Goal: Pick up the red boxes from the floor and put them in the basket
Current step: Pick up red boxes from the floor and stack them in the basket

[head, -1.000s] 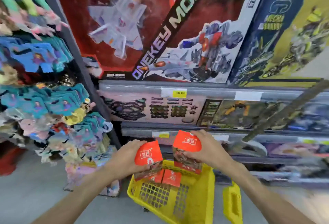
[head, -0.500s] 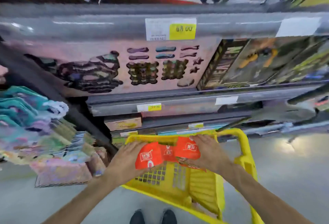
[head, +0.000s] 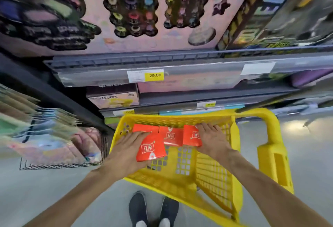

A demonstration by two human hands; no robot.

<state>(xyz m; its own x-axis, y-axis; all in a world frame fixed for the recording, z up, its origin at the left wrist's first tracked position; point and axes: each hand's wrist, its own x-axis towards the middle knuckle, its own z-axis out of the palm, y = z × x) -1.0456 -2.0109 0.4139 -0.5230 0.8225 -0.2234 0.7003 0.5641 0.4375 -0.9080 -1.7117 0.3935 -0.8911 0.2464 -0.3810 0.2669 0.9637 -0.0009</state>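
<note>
A yellow plastic basket [head: 266, 147] stands on the floor in front of the shelves. Inside it lie several red boxes. My left hand [head: 126, 153] holds one red box [head: 150, 148] low in the basket, fingers over its top edge and thumb under it. Behind it lies another red box [head: 145, 128], and a third red box [head: 172, 136] sits in the middle. My right hand [head: 212, 138] grips the right side of a further red box [head: 191, 135] near the basket's far wall.
Grey store shelves [head: 180, 61] with toy boxes rise just behind the basket. A wire rack of packets [head: 59, 147] stands on the floor to the left. My two shoes [head: 153, 210] are on the grey floor right before the basket.
My view has tilted down and closer. Both hands have lowered their red boxes from above the basket's rim down into the basket, beside the boxes lying there.
</note>
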